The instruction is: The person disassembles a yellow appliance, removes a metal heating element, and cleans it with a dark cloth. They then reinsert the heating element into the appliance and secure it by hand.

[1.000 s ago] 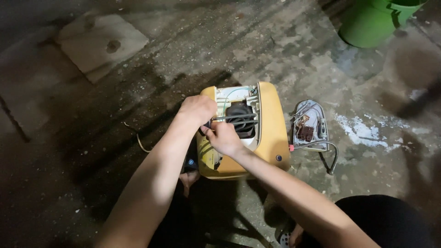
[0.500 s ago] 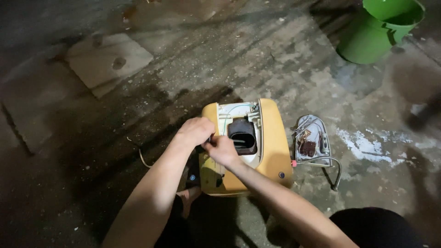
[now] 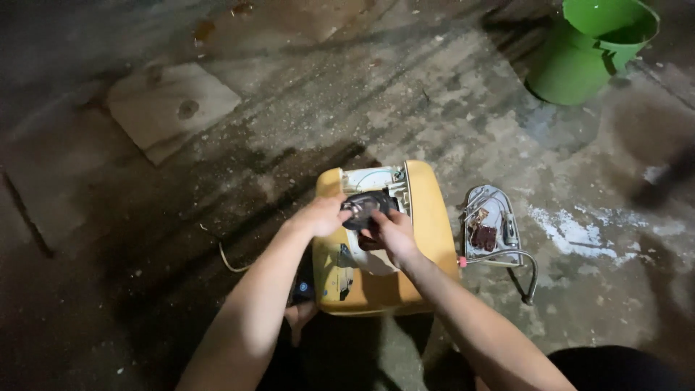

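Note:
A yellow appliance housing [image 3: 431, 217] lies opened on the concrete floor, with pale inner parts showing at its far end. Over that opening, both my hands grip a black rounded part [image 3: 364, 205]. My left hand [image 3: 323, 216] holds its left side. My right hand [image 3: 391, 233] holds its near right side. The part sits partly lifted over the cavity; how far it is seated I cannot tell.
A grey metal plate [image 3: 491, 226] with wires and a brown component lies right of the housing, a bent tube trailing from it. A green bucket [image 3: 588, 52] stands far right. A pale stone slab [image 3: 171, 107] lies far left. A thin cord [image 3: 226, 259] lies left of the housing.
The black part has come up out of the cavity and now sits between both hands. The view has shifted, so the housing appears lower in the frame.

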